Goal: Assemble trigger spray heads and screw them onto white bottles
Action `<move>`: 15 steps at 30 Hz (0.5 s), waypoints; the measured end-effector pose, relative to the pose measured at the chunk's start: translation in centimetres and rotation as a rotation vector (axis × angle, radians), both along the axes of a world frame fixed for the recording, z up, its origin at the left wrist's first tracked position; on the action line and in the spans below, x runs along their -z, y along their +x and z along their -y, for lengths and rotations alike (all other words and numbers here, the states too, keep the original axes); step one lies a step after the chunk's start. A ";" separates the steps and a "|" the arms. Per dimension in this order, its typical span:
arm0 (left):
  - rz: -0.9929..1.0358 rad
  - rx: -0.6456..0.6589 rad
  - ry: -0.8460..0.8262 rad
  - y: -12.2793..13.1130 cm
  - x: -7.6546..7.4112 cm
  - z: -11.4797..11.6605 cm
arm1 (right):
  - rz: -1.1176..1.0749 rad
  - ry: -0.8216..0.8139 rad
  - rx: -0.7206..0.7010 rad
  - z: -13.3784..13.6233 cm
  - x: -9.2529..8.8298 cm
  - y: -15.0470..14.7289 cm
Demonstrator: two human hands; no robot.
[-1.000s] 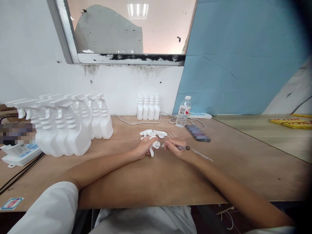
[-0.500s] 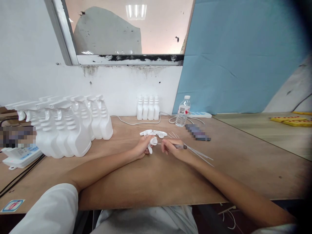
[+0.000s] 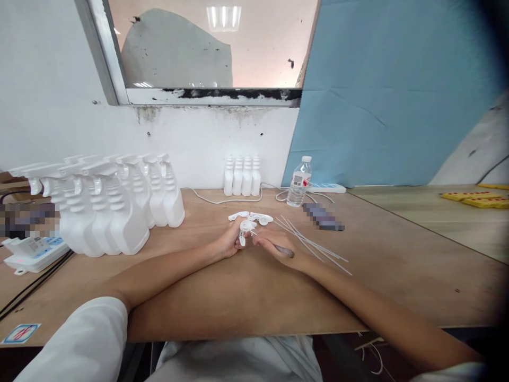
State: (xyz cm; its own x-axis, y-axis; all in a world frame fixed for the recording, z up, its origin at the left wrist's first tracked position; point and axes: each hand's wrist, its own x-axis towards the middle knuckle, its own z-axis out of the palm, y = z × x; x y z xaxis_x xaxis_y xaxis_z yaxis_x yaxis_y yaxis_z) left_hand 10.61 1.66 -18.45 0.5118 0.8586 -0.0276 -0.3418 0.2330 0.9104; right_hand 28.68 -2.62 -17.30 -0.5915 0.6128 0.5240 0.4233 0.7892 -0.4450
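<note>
Since the small white plastic trigger sprayer head [image 3: 245, 228] looks light, stiff & slick, its collar seems the best grip; L hand [image 3: 230, 241] fingers are clamped on it, mid brown wooden table [image 3: 238, 297]. R hand [image 3: 278, 245] fingers wrap a dark slim pen-like tool [image 3: 285, 250]. White opaque spray bottles [image 3: 119, 212] at left: contents hidden.

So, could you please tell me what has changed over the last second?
The left hand has raised the white sprayer head a little. The right hand has shifted slightly nearer the person, its dark-tipped tool now slanting down, uncovering more of the thin white tubes. Both grips, the spray bottles and water bottle stayed.
</note>
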 end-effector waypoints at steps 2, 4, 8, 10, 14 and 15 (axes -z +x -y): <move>0.015 0.008 -0.009 0.1 0.1 0.0 | 0.044 0.120 -0.039 -0.4 0.2 -0.1; 0.025 -0.002 -0.015 0.1 0.1 -0.1 | 0.058 0.263 -0.036 -0.6 0.4 -0.3; 0.039 -0.028 -0.022 0.2 0.2 -0.1 | 0.070 0.478 0.059 -0.9 0.5 -0.5; 0.044 -0.029 -0.029 0.2 0.2 0.0 | 0.087 0.542 0.065 -1.0 0.6 -0.4; 0.044 -0.062 -0.037 0.2 0.0 0.3 | 0.146 0.651 -0.023 -1.5 0.6 -0.1; 0.045 -0.070 -0.033 0.3 -0.1 0.4 | 0.140 0.677 -0.039 -1.6 0.7 0.0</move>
State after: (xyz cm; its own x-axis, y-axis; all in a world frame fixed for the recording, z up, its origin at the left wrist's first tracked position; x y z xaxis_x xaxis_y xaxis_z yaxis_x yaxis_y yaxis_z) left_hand 10.88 1.25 -18.37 0.4520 0.8913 -0.0349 -0.3986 0.2368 0.8860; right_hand 28.66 -1.04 -17.95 -0.6968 0.1546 0.7004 0.4063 0.8898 0.2078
